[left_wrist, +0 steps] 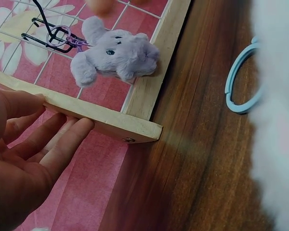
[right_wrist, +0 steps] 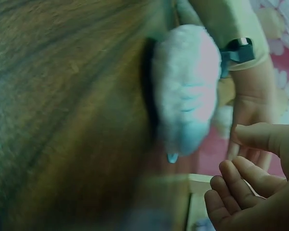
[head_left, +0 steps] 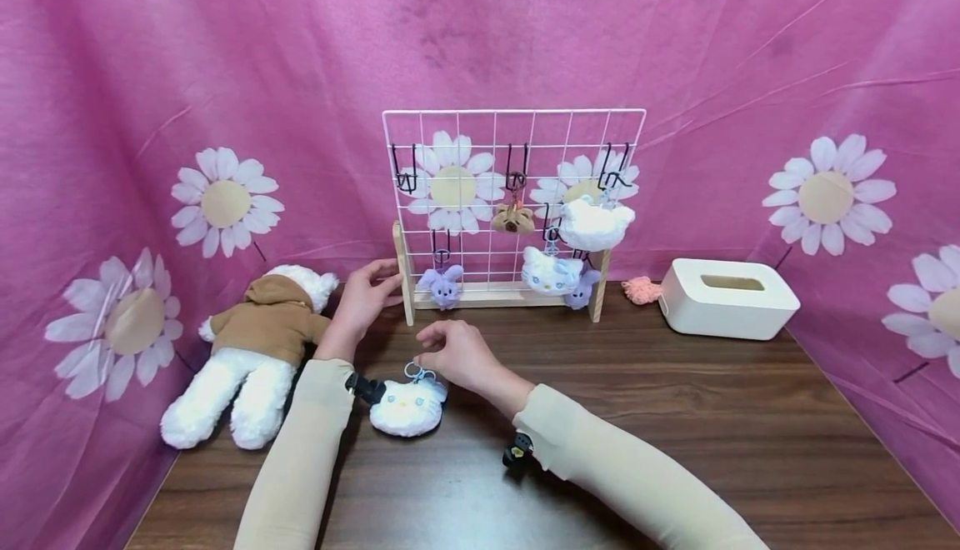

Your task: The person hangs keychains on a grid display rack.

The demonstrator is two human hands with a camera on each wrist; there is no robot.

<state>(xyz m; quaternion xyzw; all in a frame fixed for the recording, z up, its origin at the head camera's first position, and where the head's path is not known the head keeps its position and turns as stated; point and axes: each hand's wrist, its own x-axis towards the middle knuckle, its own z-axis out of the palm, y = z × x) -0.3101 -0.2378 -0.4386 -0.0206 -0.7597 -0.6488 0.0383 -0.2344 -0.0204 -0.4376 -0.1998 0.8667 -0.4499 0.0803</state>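
Observation:
My left hand (head_left: 366, 300) has its fingertips against the outer side of the left wooden post (left_wrist: 113, 119) of a white wire grid rack (head_left: 480, 254). My right hand (head_left: 461, 356) hovers above the tabletop, fingers loosely bent, with nothing between thumb and fingers in the right wrist view. Close to it, a white plush cat-head keychain (head_left: 407, 410) lies on the table, its light blue ring (head_left: 414, 372) nearest the fingertips. On the rack hang a purple plush bunny keychain (left_wrist: 118, 53), a brown plush keychain (head_left: 513, 218), and another white cat-head keychain (head_left: 551, 272).
Black hooks (head_left: 405, 181) line the grid. A fluffy white plush (head_left: 597, 223) and a second purple one (head_left: 581, 290) hang at its right. A large plush in a brown hoodie (head_left: 266, 321) lies left. A white tissue box (head_left: 727, 312) and a coral fuzzy item (head_left: 641, 289) sit right.

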